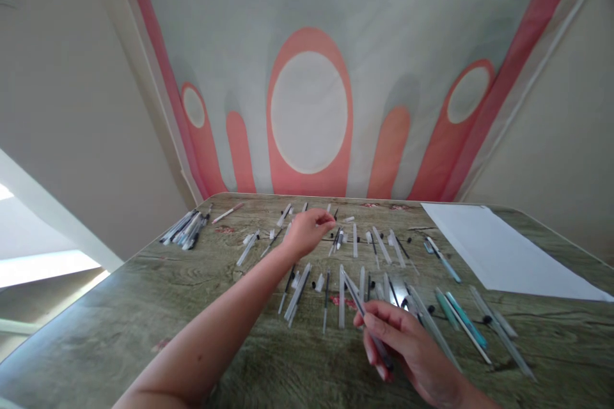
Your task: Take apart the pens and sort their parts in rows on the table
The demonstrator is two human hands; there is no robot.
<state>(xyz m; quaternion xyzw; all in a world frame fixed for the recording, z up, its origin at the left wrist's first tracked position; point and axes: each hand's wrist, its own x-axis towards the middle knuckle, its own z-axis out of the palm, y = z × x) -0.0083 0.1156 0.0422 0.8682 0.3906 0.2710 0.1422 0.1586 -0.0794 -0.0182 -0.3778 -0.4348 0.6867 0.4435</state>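
My right hand (pixel 400 339) is closed around a clear-barrelled pen (pixel 355 294), its tip pointing up and away from me. Stretched out over the middle of the table, my left hand (pixel 309 230) has thumb and fingers pinched together; whatever may be between them is too small to make out. Close to the left hand lie a dark-and-white pen piece (pixel 340 239) and a clear pen barrel (pixel 355 240). Dark ink refills (pixel 327 300), small caps (pixel 319 282) and more clear barrels (pixel 342 307) are spread in rows in front of and beside my hands.
A bundle of pens (pixel 187 228) lies at the table's left edge, near a pinkish pen (pixel 228 213). On the right are a large white sheet (pixel 508 255), a light-blue pen (pixel 444 260) and teal pen parts (pixel 466 319). A patterned wall covering (pixel 309 185) rises behind the wood-grained table (pixel 192 294).
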